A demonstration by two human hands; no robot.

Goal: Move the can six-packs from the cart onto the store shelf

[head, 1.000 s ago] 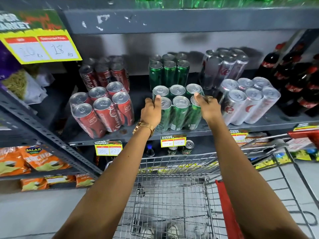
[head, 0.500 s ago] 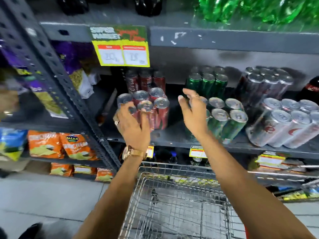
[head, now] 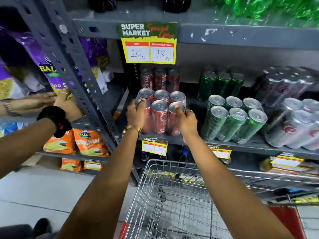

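Note:
A red can six-pack (head: 160,113) stands at the front of the grey store shelf (head: 255,144), leaning slightly. My left hand (head: 136,113) grips its left side and my right hand (head: 185,120) grips its right side, thumb on a can top. Behind it stands another red six-pack (head: 159,79). To the right, a green six-pack (head: 233,119) leans at the shelf front, with a second green pack (head: 221,83) behind. Silver six-packs (head: 296,125) fill the far right. The wire cart (head: 174,200) below me shows no packs in the visible basket.
Another person's arms (head: 31,121) reach into the snack shelf on the left, past a slanted grey upright (head: 77,75). A yellow price sign (head: 149,43) hangs from the shelf above. Orange snack bags (head: 76,144) sit lower left. Green bottles (head: 276,9) are on the top shelf.
My hands left the green six-pack, moved left, and closed on the front red six-pack. The view shifted left, and another person's arms came into view.

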